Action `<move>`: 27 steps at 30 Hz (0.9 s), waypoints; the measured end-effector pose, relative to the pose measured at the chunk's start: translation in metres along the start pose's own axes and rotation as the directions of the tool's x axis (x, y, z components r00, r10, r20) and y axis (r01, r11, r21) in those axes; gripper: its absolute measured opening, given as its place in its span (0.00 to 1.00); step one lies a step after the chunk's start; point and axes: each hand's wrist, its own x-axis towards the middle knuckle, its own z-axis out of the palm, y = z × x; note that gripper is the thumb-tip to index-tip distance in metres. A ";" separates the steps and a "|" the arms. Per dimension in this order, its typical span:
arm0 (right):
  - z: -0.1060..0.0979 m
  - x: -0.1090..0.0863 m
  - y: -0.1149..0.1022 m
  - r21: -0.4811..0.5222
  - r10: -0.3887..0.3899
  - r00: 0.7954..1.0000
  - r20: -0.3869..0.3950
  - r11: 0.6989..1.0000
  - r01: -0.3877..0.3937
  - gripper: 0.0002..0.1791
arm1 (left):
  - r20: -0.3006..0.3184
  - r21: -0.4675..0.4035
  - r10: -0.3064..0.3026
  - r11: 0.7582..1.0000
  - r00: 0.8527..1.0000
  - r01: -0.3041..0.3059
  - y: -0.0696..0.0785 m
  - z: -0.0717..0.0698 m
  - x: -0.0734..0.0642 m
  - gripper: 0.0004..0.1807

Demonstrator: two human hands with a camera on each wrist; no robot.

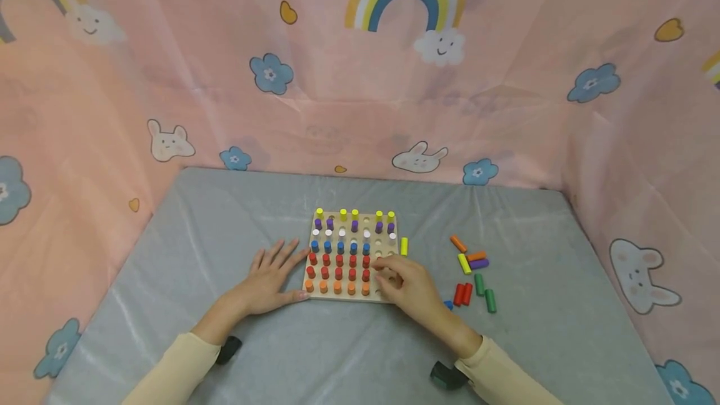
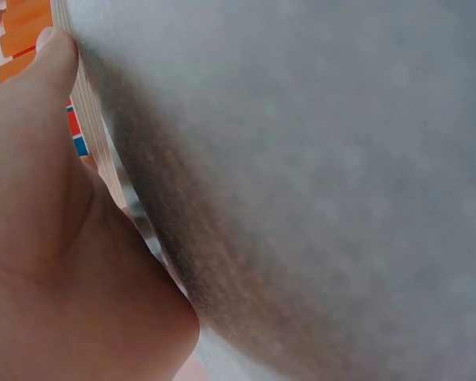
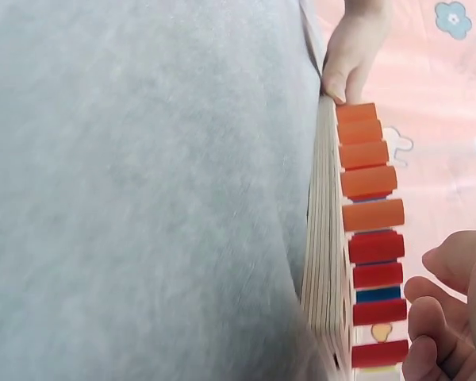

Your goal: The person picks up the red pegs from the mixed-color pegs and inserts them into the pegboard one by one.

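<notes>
A wooden peg board [image 1: 349,299] lies on the grey cloth, with rows of yellow, purple, white, blue, red and orange pegs standing in it. My left hand [image 1: 267,283] is spread beside the board's left edge, its thumb at the near left corner. Over the right part of the board is my right hand [image 1: 413,286], fingers bent and fingertips beside the red pegs [image 1: 366,262]. In the right wrist view, the thumb and fingers [image 3: 424,317] are apart, close to the red pegs [image 3: 379,311], with nothing seen between them.
A yellow peg [image 1: 404,246] lies right of the board. Further right are loose orange, purple, yellow, red and green pegs [image 1: 491,300], and a blue peg [image 1: 448,305] partly behind the right wrist. Pink printed cloth [image 1: 337,111] hangs around the grey table [image 1: 315,355].
</notes>
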 end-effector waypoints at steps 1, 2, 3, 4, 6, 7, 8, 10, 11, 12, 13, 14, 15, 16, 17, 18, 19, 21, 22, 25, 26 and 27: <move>-0.001 -0.001 0.001 -0.001 0.005 1.000 -0.003 1.000 -0.005 0.10 | 0.006 0.002 -0.005 1.000 1.000 0.005 -0.001 0.001 0.000 0.51; -0.003 -0.003 0.002 -0.005 0.011 1.000 -0.006 1.000 -0.011 0.10 | 0.011 0.001 -0.010 1.000 1.000 0.010 -0.001 0.001 0.000 0.51; -0.004 -0.004 0.004 -0.012 0.021 1.000 -0.008 1.000 -0.021 0.10 | 0.014 0.000 -0.014 1.000 1.000 0.014 -0.002 0.002 0.000 0.51; -0.006 -0.005 0.005 -0.017 0.029 1.000 -0.010 0.999 -0.029 0.10 | 0.018 0.001 -0.019 1.000 1.000 0.019 -0.002 0.002 0.001 0.51; -0.010 -0.008 0.007 -0.028 0.049 0.999 -0.009 0.998 -0.049 0.11 | 0.022 0.003 -0.025 1.000 0.999 0.025 -0.003 0.003 0.001 0.50; -0.011 -0.009 0.008 -0.039 0.060 0.998 -0.008 0.997 -0.061 0.11 | 0.021 0.005 -0.026 1.000 0.999 0.026 -0.004 0.003 0.002 0.50; -0.013 -0.010 0.009 -0.051 0.074 0.997 -0.007 0.996 -0.074 0.11 | 0.023 0.004 -0.029 1.000 0.999 0.028 -0.004 0.003 0.002 0.50; -0.018 -0.013 0.011 -0.073 0.101 0.995 -0.010 0.992 -0.102 0.11 | 0.025 0.005 -0.030 1.000 0.999 0.030 -0.004 0.003 0.002 0.50; -0.021 -0.014 0.013 -0.082 0.118 0.993 -0.012 0.990 -0.118 0.12 | 0.026 0.006 -0.030 1.000 0.999 0.030 -0.004 0.002 0.001 0.50; -0.023 -0.015 0.015 -0.093 0.131 0.991 -0.016 0.987 -0.132 0.12 | 0.028 0.008 -0.030 1.000 0.999 0.030 -0.004 0.002 0.001 0.50; -0.026 -0.017 0.017 -0.103 0.144 0.989 -0.021 0.984 -0.146 0.12 | 0.028 0.008 -0.029 1.000 0.999 0.029 -0.004 0.002 0.001 0.50; -0.028 -0.018 0.019 -0.113 0.155 0.988 -0.027 0.981 -0.157 0.13 | 0.028 0.009 -0.029 1.000 0.999 0.028 -0.004 0.002 0.001 0.50; -0.031 -0.020 0.022 -0.120 0.163 0.986 -0.035 0.979 -0.166 0.13 | 0.027 0.010 -0.027 1.000 0.999 0.026 -0.004 0.002 0.001 0.50; -0.033 -0.021 0.025 -0.126 0.166 0.985 -0.047 0.977 -0.171 0.13 | 0.027 0.014 -0.026 1.000 0.999 0.025 -0.004 0.002 0.001 0.50; -0.036 -0.023 0.028 -0.131 0.165 0.984 -0.062 0.976 -0.171 0.13 | 0.027 0.015 -0.025 1.000 0.999 0.024 -0.004 0.002 0.001 0.50; -0.038 -0.025 0.032 -0.138 0.154 0.985 -0.080 0.977 -0.164 0.13 | 0.030 0.015 -0.026 1.000 0.999 0.025 -0.003 0.001 0.001 0.50; -0.042 -0.027 0.035 -0.147 0.151 0.984 -0.093 0.975 -0.164 0.13 | 0.031 0.014 -0.026 1.000 0.999 0.025 -0.002 0.001 0.001 0.50; -0.048 -0.031 0.044 -0.161 0.147 0.981 -0.125 0.973 -0.166 0.14 | 0.030 0.013 -0.025 1.000 0.999 0.025 -0.001 0.001 0.001 0.50; -0.052 -0.033 0.049 -0.168 0.140 0.980 -0.143 0.972 -0.163 0.14 | 0.029 0.014 -0.024 1.000 0.999 0.023 -0.001 0.001 0.001 0.50; -0.061 -0.039 0.062 -0.202 0.149 0.973 -0.175 0.962 -0.183 0.14 | 0.021 0.016 -0.022 1.000 1.000 0.021 -0.003 0.002 0.002 0.50; -0.064 -0.040 0.066 -0.211 0.149 0.971 -0.190 0.959 -0.188 0.14 | 0.015 0.015 -0.018 1.000 1.000 0.018 -0.004 0.002 0.002 0.50; -0.066 -0.041 0.070 -0.219 0.149 0.968 -0.201 0.956 -0.193 0.14 | 0.013 0.016 -0.017 1.000 1.000 0.017 -0.004 0.002 0.002 0.51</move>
